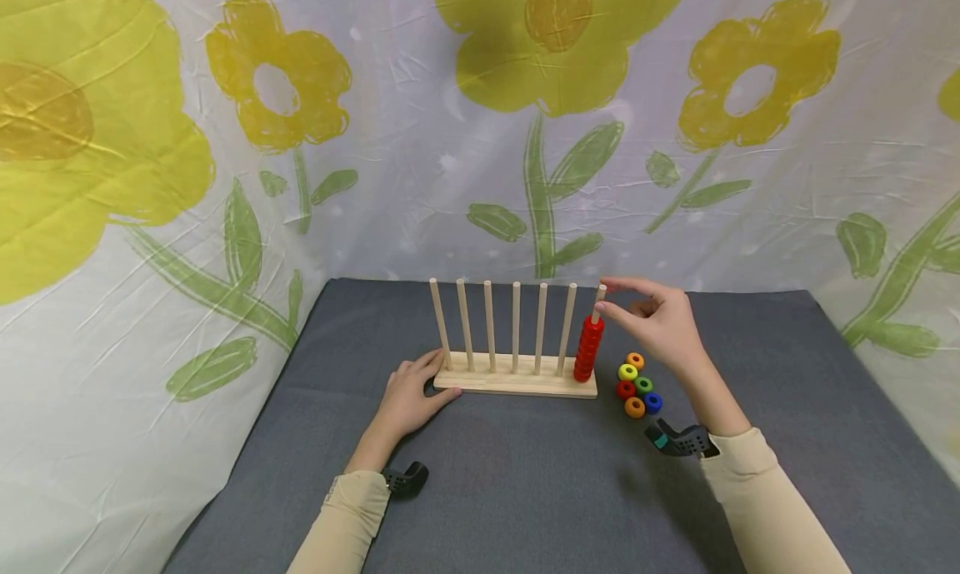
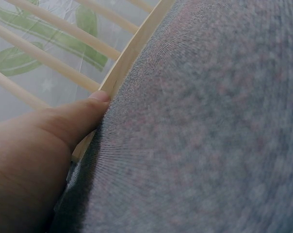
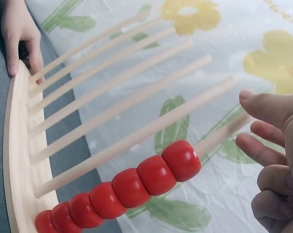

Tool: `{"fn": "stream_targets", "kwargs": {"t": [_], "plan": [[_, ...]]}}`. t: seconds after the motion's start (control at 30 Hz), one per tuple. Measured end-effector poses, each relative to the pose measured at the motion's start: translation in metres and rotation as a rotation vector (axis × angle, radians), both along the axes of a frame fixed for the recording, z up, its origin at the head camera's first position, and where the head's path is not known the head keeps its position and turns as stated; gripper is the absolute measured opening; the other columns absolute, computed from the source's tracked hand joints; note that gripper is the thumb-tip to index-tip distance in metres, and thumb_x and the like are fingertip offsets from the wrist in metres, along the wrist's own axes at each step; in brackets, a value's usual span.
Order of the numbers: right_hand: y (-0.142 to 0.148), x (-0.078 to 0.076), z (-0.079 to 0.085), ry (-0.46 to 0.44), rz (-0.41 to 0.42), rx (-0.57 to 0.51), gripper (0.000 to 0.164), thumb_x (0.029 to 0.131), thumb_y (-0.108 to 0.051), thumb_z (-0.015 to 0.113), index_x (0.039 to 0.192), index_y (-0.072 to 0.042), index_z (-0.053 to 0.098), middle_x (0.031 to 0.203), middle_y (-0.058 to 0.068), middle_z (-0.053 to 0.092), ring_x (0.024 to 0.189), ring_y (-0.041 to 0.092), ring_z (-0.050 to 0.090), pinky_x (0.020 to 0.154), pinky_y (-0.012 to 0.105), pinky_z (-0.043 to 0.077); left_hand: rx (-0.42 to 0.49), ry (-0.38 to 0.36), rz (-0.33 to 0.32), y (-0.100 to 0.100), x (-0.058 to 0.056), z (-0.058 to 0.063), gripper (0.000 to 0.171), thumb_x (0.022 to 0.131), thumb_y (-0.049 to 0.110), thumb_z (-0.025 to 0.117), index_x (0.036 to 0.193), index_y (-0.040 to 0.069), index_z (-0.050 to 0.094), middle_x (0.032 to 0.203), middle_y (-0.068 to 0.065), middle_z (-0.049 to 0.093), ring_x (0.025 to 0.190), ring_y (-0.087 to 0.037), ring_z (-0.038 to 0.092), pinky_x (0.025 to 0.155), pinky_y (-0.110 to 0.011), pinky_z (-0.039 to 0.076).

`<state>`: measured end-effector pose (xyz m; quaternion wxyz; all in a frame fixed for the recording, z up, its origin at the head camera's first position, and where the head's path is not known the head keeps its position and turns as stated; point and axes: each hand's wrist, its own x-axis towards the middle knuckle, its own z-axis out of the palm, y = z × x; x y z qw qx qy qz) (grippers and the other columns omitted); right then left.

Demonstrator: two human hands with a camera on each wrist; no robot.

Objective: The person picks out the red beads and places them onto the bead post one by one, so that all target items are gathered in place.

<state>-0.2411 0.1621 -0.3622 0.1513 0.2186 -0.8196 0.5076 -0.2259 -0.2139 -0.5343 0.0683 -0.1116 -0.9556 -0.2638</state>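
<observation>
A wooden peg stand [image 1: 517, 382] has a row of upright rods on a flat base. Several red beads [image 1: 588, 349] are stacked on its rightmost rod, with the rod's bare tip above them. My left hand [image 1: 405, 399] grips the left end of the base, thumb [image 2: 95, 102] along the front edge and fingers round behind. At the top of the beaded rod is my right hand [image 1: 660, 320]. In the right wrist view, its thumb [image 3: 268, 107] and fingers stand apart on either side of the rod tip, holding no bead.
Loose beads lie right of the stand: orange [image 1: 634, 407], blue [image 1: 653, 403], green [image 1: 643, 385], yellow [image 1: 627, 373], red [image 1: 626, 390] and another orange one. Dark grey cloth [image 1: 487, 474] covers the table. A flower-printed curtain [image 1: 405, 182] hangs behind.
</observation>
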Motion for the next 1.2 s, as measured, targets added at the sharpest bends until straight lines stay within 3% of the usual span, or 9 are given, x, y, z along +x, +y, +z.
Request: {"fn": "stream_targets", "kwargs": {"t": [0.27,0.6,0.9,1.2], "plan": [[0.005,0.005,-0.001,0.006,-0.003,0.0,0.03,0.092,-0.01,0.079,0.12,-0.002,0.074,0.045,-0.01,0.029,0.04,0.013,0.022,0.04,0.031,0.024,0.007,-0.003,-0.002,0.0,0.001,0.002,0.082,0.092,0.054,0.072,0.155,0.008,0.045,0.155,-0.012,0.044,0.119,-0.035,0.049,0.099,-0.054,0.036],[0.02,0.008,-0.014,0.021,-0.021,0.032,0.027,0.091,-0.004,0.078,0.118,-0.002,0.074,0.043,-0.002,0.038,0.038,0.002,0.023,0.039,0.03,0.025,0.004,0.012,0.0,0.0,-0.001,-0.002,0.083,0.091,0.054,0.072,0.155,0.008,0.045,0.155,-0.013,0.044,0.119,-0.034,0.049,0.098,-0.055,0.037],[0.034,0.015,-0.033,-0.034,-0.066,0.059,0.028,0.092,-0.007,0.078,0.119,-0.003,0.074,0.051,0.003,0.054,0.037,0.001,0.026,0.039,0.029,0.026,0.002,-0.002,0.0,-0.001,-0.001,-0.001,0.083,0.092,0.054,0.071,0.156,0.009,0.043,0.156,-0.012,0.043,0.121,-0.035,0.048,0.099,-0.055,0.036],[0.065,0.002,-0.092,-0.051,-0.089,0.069,0.029,0.093,-0.015,0.078,0.122,-0.012,0.075,0.05,-0.003,0.053,0.036,0.0,0.025,0.036,0.031,0.023,0.006,0.005,0.001,0.0,0.0,-0.001,0.083,0.091,0.055,0.072,0.155,0.008,0.044,0.155,-0.013,0.044,0.122,-0.036,0.048,0.099,-0.055,0.036]]}}
